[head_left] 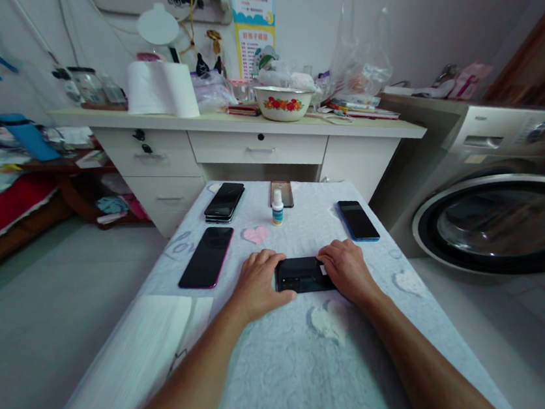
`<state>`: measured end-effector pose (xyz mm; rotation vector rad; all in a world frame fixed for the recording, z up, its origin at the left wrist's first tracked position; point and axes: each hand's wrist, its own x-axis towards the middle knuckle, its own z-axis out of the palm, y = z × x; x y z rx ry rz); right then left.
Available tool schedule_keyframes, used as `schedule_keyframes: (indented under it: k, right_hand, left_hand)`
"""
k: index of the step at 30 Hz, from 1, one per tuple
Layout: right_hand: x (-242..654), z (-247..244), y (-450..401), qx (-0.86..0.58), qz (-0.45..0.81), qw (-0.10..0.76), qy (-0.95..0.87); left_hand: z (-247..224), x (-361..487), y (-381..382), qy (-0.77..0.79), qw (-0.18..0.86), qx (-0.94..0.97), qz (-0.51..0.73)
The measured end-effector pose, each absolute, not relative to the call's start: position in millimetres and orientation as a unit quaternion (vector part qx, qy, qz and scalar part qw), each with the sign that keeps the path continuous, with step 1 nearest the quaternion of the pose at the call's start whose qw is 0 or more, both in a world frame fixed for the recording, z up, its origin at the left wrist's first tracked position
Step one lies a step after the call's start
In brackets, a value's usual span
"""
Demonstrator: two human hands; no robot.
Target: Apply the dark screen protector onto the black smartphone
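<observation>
A dark smartphone [303, 276] lies sideways on the cloth-covered table, its camera block showing toward the left end. Around that left end curl the fingers and thumb of my left hand [260, 283]. My right hand [349, 269] is closed on the opposite end, and a small white patch shows beside its fingers. Just beyond the phone stands a small white spray bottle [277, 209], with a phone case [288, 196] behind it. To the left lie a large phone with a pink edge [207, 258] and a stack of phones [225, 200]. A blue-edged phone [358, 220] rests at the right.
A pale patterned cloth [292, 373] covers the table. White drawers [256, 148] stand past its far edge, holding a flowered bowl [284, 103] and a paper roll [161, 89]. A washing machine [486, 141] is on the right, a bed [2, 209] at far left.
</observation>
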<state>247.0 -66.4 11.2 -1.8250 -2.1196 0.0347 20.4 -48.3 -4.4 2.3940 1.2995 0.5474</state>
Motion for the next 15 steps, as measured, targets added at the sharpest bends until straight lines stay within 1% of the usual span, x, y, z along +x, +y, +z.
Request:
schedule_keyframes:
  k: [15]
  right_hand:
    - [246.5, 13.2, -66.8, -0.642, 0.011, 0.166, -0.748]
  left_hand:
    - [-1.2, 21.4, -48.9, 0.466, 0.185, 0.844, 0.191]
